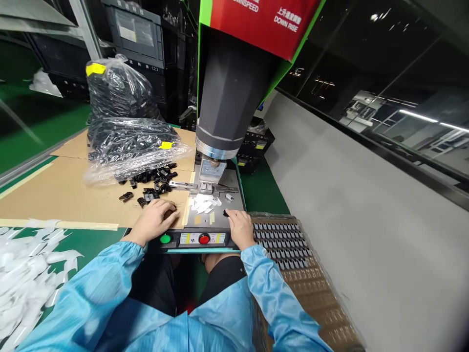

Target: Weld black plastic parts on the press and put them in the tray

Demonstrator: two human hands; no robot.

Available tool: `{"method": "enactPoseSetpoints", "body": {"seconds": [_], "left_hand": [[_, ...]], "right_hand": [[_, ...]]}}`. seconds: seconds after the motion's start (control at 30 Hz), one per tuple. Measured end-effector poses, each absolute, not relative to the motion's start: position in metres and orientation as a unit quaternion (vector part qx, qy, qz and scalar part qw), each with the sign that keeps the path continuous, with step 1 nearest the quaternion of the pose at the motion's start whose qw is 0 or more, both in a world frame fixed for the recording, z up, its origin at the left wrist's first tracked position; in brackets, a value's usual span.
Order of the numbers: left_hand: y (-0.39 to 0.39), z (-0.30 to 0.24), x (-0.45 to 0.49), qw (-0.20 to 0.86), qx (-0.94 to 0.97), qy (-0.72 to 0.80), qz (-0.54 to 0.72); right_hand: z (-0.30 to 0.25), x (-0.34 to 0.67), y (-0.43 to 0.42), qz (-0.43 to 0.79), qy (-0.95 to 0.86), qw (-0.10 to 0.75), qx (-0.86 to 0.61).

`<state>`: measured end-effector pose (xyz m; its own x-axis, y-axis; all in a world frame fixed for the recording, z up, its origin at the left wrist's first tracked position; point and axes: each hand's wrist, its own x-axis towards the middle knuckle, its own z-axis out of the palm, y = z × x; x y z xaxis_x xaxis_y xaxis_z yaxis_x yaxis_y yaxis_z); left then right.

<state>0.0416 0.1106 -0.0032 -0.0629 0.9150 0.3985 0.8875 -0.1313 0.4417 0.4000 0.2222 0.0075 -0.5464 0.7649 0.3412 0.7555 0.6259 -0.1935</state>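
My right hand [241, 229] pinches a small black plastic part [225, 213] at the right front of the metal machine base [223, 222]. My left hand [156, 220] rests on the cardboard [91, 195], fingers curved and apart from the thumb, with nothing visible in it. Just beyond it lie loose black plastic clips [150, 194]. Between my hands is a little heap of white pieces [203, 203], and a small grey-white part [229, 197] lies to its right. Over the base, the press head [211, 171] stands above a metal fixture [205, 187].
Clear bags of black parts [132, 142] stand at the back left. White strips [32, 274] pile up at the left. A green button [165, 238] and a red button [204, 238] face me. Rows of grey parts [282, 242] sit in a tray at the right, beside a wall [348, 205].
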Motion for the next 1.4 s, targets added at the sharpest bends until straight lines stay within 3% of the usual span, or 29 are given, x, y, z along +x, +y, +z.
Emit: {"method": "enactPoseSetpoints", "body": {"seconds": [0.27,0.5,0.77,1.03,1.23,1.4], "left_hand": [[0.11,-0.012,0.055,0.021,0.647,0.676,0.354],[0.103,-0.014,0.06,0.035,0.636,0.671,0.38],[0.108,-0.01,0.058,0.017,0.632,0.687,0.358],[0.114,-0.006,0.056,0.01,0.622,0.719,0.311],[0.178,0.027,0.083,0.019,0.612,0.693,0.381],[0.234,0.03,0.11,-0.01,0.646,0.698,0.308]], "right_hand": [[0.03,0.341,0.252,0.053,-0.843,0.289,-0.45],[0.033,0.278,0.279,0.024,-0.848,0.234,-0.475],[0.042,0.274,0.272,-0.039,-0.873,0.165,-0.458],[0.045,0.273,0.274,-0.025,-0.874,0.161,-0.457],[0.046,0.274,0.273,-0.016,-0.877,0.161,-0.453],[0.049,0.278,0.273,0.0,-0.878,0.16,-0.452]]}}
